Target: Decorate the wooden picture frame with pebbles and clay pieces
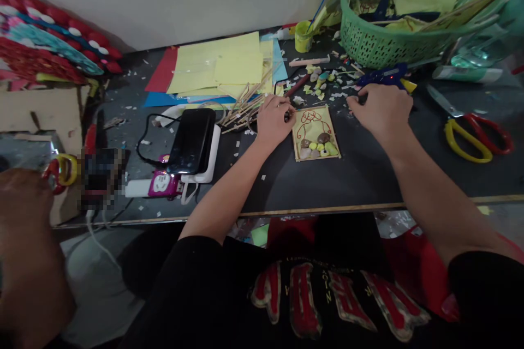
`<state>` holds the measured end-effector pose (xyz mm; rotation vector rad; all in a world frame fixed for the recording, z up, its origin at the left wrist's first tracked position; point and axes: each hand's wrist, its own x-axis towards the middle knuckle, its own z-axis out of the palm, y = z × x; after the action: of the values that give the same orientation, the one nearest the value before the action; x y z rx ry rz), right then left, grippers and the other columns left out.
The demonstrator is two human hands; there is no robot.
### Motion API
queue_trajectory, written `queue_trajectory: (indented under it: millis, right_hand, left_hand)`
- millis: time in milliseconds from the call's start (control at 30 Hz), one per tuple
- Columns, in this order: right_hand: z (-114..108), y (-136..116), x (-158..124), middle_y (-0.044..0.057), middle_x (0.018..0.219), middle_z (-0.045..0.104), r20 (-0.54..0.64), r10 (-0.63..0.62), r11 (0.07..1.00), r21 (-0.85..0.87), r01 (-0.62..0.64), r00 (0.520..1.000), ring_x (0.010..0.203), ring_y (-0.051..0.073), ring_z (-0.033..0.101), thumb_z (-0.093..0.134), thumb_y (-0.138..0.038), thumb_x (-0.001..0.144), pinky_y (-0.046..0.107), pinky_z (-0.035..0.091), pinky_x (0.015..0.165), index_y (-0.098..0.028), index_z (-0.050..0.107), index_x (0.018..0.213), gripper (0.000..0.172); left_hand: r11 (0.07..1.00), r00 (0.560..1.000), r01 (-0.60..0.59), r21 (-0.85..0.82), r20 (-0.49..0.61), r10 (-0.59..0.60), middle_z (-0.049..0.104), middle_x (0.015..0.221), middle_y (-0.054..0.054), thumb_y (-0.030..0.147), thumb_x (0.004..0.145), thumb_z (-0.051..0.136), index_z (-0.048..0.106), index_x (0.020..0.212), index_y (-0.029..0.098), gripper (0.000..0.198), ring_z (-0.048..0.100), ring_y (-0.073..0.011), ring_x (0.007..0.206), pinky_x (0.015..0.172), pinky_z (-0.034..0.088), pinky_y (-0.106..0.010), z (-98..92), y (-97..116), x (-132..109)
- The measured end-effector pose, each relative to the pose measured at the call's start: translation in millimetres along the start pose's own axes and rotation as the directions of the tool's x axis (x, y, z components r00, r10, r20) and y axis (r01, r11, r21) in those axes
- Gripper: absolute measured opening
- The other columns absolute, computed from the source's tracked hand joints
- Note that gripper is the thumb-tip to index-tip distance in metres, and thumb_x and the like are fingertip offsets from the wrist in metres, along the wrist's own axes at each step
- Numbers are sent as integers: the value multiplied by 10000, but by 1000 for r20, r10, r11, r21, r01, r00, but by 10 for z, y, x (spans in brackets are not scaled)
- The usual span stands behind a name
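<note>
I am looking down on a dark worktop [360,185] that is running along a pale wall, with paper scraps littering it. Back right, a green basket [368,43] is holding yellow sheets. Left of it, coloured paper sheets [216,65] are lying in a pile, with thin sticks [245,106] scattering at the near edge. On the right, scissors [457,115] are lying with red and yellow handles towards me. Left of centre, I am seeing a black phone [191,140].

My right hand [382,112] is bending its fingers just in front of a blue glue gun [382,76]; I cannot tell whether that grip is pinching anything. My left hand [276,120] is curling at the upper left edge of a small framed panel [314,130]; something dark is showing by the fingertips, but I cannot tell if this grip is closing on it. The panel is lying flat between my hands, bearing reddish curled lines above and pebbles [315,147] below.
</note>
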<state>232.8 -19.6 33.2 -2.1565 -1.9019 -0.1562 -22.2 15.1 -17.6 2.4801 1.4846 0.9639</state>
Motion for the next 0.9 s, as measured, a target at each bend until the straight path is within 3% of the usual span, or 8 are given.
queue_trajectory:
  millis: [133,267,400,533,667,833,900]
  right_hand:
    - [124,73,46,238,930,695,83,46,999,-7,-46,995,898,425,671,462,-604,879,589,507,725,-106,712,1045,582]
    - [173,10,32,275,913,694,57,22,999,28,-23,998,864,394,667,498,-529,875,554,501,727,-70,706,1003,520]
    - [163,-16,11,236,920,698,17,17,999,47,-18,1000,876,374,660,533,-451,854,555,506,742,-99,689,1081,446]
    - [144,-42,-23,223,897,683,36,11,999,45,-12,999,898,386,657,483,-481,887,601,498,765,-107,676,1127,485]
    - [126,-141,-81,201,855,696,-11,-63,994,88,63,998,879,363,657,400,-502,920,564,499,771,-127,700,1099,512]
    - [204,-288,-118,159,790,709,30,-189,974,133,183,982,822,307,666,308,-529,948,462,500,755,-141,724,887,572]
    - [269,-319,-105,134,776,710,49,-237,962,149,228,970,789,293,667,326,-525,944,429,488,730,-164,724,846,547]
  left_hand:
    - [1000,1000,5,-3,-15,-5,691,981,-39,209,825,611,653,773,244,76,595,-244,1054,1013,468,-458,9,-1,11]
    - [1000,999,4,-11,-53,-4,697,977,-47,189,837,591,635,806,239,73,599,-242,1058,1007,476,-439,-8,-5,16]
    - [1000,997,1,-29,-81,-4,702,979,-31,157,845,568,619,840,239,96,619,-221,1020,1007,475,-419,-18,-49,19]
    - [998,994,13,-62,-111,-19,707,977,-26,134,844,551,606,860,242,122,622,-210,1013,993,475,-411,2,-85,25]
    - [999,992,20,-34,-122,-24,703,1014,-21,132,845,544,605,912,255,152,612,-218,1041,1014,462,-424,-24,-71,13]
    - [992,972,101,73,-221,-82,677,1117,-46,194,867,579,622,1023,271,180,550,-277,1169,1048,410,-491,-222,-106,91]
    - [988,981,112,110,-174,-92,661,1165,-64,200,873,575,627,1088,254,228,539,-288,1184,1030,419,-482,-279,-100,200]
